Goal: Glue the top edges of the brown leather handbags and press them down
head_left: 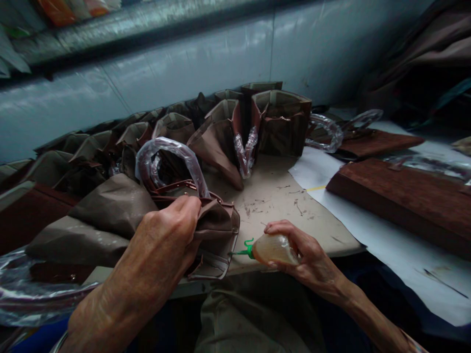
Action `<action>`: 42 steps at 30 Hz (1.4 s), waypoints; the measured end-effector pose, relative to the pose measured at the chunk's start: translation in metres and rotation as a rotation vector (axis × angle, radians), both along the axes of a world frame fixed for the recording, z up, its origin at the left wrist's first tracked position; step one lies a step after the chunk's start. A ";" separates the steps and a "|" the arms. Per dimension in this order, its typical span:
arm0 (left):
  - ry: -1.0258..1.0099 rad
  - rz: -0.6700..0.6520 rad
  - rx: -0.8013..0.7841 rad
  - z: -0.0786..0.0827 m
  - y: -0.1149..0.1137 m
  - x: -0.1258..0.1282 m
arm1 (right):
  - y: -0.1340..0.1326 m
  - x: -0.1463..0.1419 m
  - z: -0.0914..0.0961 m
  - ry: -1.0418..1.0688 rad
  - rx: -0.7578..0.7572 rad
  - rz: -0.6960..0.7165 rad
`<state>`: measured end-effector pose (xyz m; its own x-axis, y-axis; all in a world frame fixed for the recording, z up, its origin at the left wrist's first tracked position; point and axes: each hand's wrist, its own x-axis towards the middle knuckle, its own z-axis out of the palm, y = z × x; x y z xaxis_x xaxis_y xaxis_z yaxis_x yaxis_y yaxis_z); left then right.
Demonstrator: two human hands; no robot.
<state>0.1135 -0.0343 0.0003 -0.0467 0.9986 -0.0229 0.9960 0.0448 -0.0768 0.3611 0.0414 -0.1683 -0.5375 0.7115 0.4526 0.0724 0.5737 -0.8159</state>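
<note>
A brown handbag [217, 220] lies at the table's front edge, its lining partly turned out and its handle [171, 144] wrapped in clear plastic. Closed on the bag's upper edge, my left hand [169, 235] hides part of the bag. My right hand [298, 247] is wrapped round a clear squeeze bottle [270, 250] of amber liquid, likely glue. The bottle is tilted on its side. Its green nozzle [243, 251] points left, with the tip at the bag's right edge; I cannot tell whether they touch.
Several unfinished brown bags [281, 127] stand along the back of the table [272, 196]. To the right, reddish-brown bags [401, 196] lie on white sheeting [342, 220]. A wrapped handle [44, 294] is at lower left. Behind runs a pale wall [221, 63] with a pipe [147, 24].
</note>
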 end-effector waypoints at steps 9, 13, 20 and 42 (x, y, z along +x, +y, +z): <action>-0.062 0.004 0.004 0.003 0.000 0.001 | -0.003 0.001 0.001 0.010 -0.004 -0.033; -0.067 0.023 -0.003 0.004 -0.003 0.002 | -0.006 0.001 0.007 0.020 0.040 0.042; -0.146 0.021 -0.011 0.001 -0.018 -0.002 | -0.012 -0.003 0.007 0.006 0.089 0.082; -0.056 -0.312 0.226 -0.006 -0.032 -0.010 | -0.035 -0.006 0.014 0.033 0.111 0.079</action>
<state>0.1030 -0.0662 -0.0060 0.2551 0.9448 0.2056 0.9669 -0.2512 -0.0451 0.3550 0.0064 -0.1538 -0.5735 0.6120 0.5446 -0.0027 0.6634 -0.7483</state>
